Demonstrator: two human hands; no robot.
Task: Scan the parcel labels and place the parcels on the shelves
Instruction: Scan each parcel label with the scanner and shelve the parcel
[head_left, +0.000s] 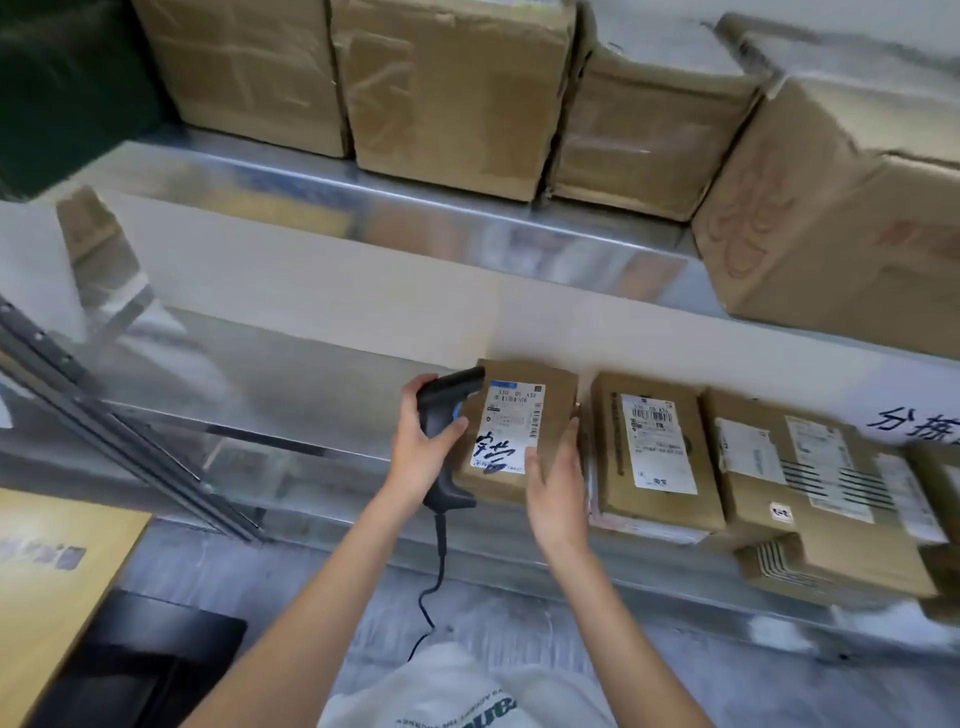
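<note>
Hands working apart: left hand (421, 447) gripping scanner (441, 415), right hand (558, 486) pressing open-palmed on parcel (519, 431) lying on lower shelf (311, 374), long axis running away from person; right hand nearer for sliding it beside neighbouring parcel (652, 449)

Bare shelf (291, 374) left of parcel (550, 415)

A wooden tabletop (47, 582) fills the lower left corner, with a dark printed patch on it too blurred to read. Just beside its right edge lies a flat black object (156, 670), its kind unclear. The floor (519, 618) below is grey and mottled. At the far right a white sign (914, 426) bears blue handwritten characters, cut off by the frame edge.
</note>
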